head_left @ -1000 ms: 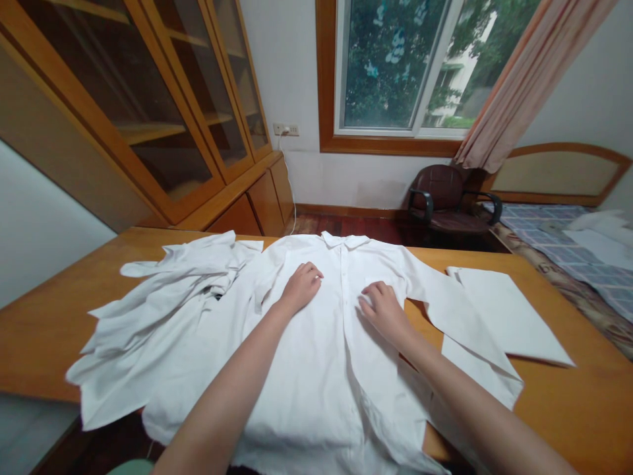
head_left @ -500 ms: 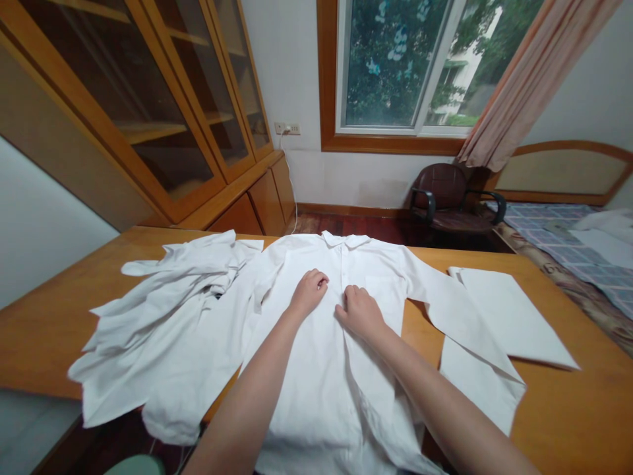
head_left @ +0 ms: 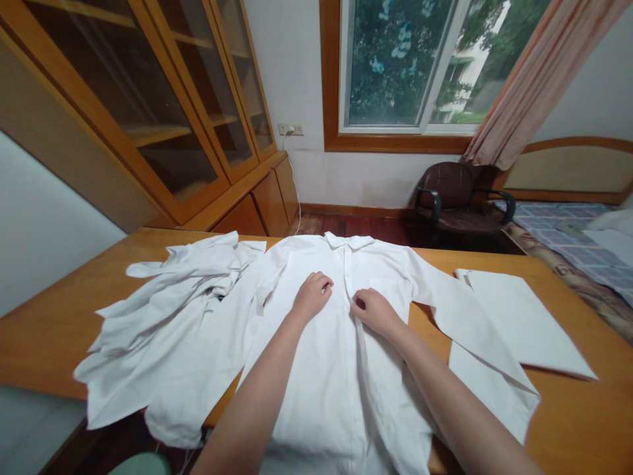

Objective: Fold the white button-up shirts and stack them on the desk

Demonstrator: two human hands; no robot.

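A white long-sleeved shirt (head_left: 316, 369) lies spread front side up, its collar at the far edge of the wooden table (head_left: 558, 316). Over its left front panel, my left hand (head_left: 313, 295) is closed, fingers curled towards the thumb, with no cloth seen between them. To the right of the button strip, my right hand (head_left: 373, 309) pinches the front edge of the shirt. From that grip a raised fold runs down towards the hem. The shirt's right sleeve stretches out and bends back near the folded white cloth (head_left: 529, 316).
Crumpled white garments (head_left: 173, 316) are heaped on the left, touching the shirt's other sleeve and hanging over the near edge. Beyond the table stand a glass-doored cabinet (head_left: 198, 191), an armchair (head_left: 452, 198) and a bed (head_left: 568, 221). A pale green rounded thing (head_left: 141, 464) shows below.
My right hand has closed its fingers on the shirt's front edge and shifted slightly right and nearer. My left hand stays almost in place. The whole view has drifted a little.
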